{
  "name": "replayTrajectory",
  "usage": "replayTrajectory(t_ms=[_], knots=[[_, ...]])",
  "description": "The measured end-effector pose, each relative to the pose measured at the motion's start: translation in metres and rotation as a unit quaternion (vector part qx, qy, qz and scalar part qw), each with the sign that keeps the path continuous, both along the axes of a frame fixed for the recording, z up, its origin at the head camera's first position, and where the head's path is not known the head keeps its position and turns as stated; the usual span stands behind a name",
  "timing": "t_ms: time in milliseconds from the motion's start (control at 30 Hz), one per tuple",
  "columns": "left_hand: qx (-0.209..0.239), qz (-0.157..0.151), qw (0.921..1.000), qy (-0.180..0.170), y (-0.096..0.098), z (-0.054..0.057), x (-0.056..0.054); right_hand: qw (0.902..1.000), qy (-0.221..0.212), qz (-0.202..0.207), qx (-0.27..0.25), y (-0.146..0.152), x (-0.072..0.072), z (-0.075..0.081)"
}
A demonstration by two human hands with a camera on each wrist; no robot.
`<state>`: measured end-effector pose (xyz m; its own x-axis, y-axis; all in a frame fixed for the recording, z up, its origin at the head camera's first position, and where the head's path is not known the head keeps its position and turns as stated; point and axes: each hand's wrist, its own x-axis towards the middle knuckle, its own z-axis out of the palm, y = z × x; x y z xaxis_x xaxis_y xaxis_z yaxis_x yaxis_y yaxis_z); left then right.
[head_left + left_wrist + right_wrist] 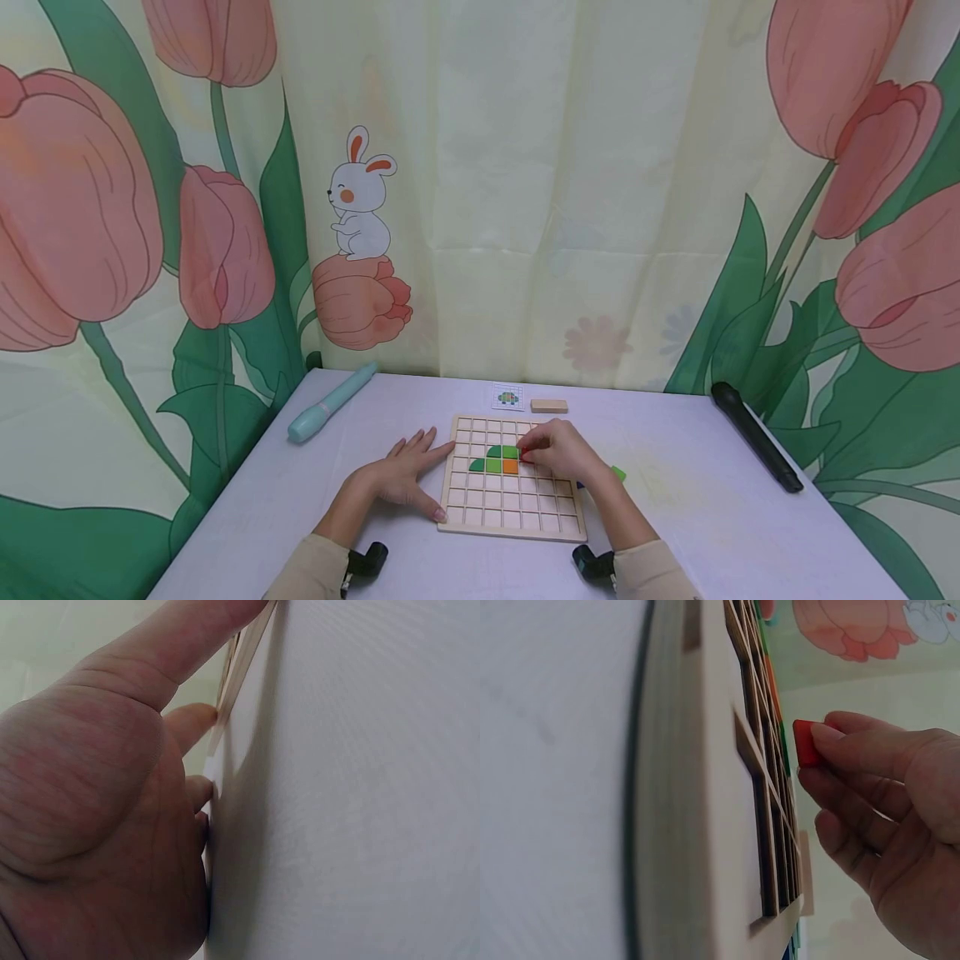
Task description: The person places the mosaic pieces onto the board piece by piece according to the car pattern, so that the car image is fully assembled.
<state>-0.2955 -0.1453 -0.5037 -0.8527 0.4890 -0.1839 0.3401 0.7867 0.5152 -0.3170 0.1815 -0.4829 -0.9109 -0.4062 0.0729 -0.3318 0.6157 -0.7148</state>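
Observation:
A square wooden grid board (510, 534) lies on the table in the head view. Green pieces, two with curved edges, and an orange tile (510, 467) fill several cells around its upper middle. My right hand (562, 454) pinches a small red tile (804, 742) between thumb and fingers, just above the board beside the green pieces. Spread out flat, my left hand (405, 475) touches the board's left edge with thumb and index finger. In the left wrist view the thumb (180, 641) reaches the wooden rim.
Behind the board lie a small printed card (507, 397) and a wooden block (549, 407). A green piece (618, 472) shows past my right forearm, which partly hides a blue piece (580, 485). A teal cylinder (332, 404) lies left, a black rod (756, 437) right.

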Motion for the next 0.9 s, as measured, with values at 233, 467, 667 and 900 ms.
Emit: replayTrajectory(t_ms=[233,467,667,900], knots=[[-0.001,-0.003,1.0000,0.003,-0.0003,-0.0010,-0.0008,0.9998,-0.016,0.007,0.001,0.0009,0.0013,0.0000],[-0.002,-0.003,1.0000,0.005,0.0004,-0.0009,-0.0010,0.9996,-0.026,0.011,0.007,-0.0002,0.0037,0.0018],[-0.007,-0.004,1.0000,0.004,0.0002,0.0008,0.0001,0.9995,-0.023,0.017,0.016,-0.0017,0.0056,0.0029],[-0.007,-0.005,1.0000,0.002,-0.0002,0.0014,0.0004,0.9994,-0.022,0.022,0.018,-0.0020,0.0064,0.0036]])
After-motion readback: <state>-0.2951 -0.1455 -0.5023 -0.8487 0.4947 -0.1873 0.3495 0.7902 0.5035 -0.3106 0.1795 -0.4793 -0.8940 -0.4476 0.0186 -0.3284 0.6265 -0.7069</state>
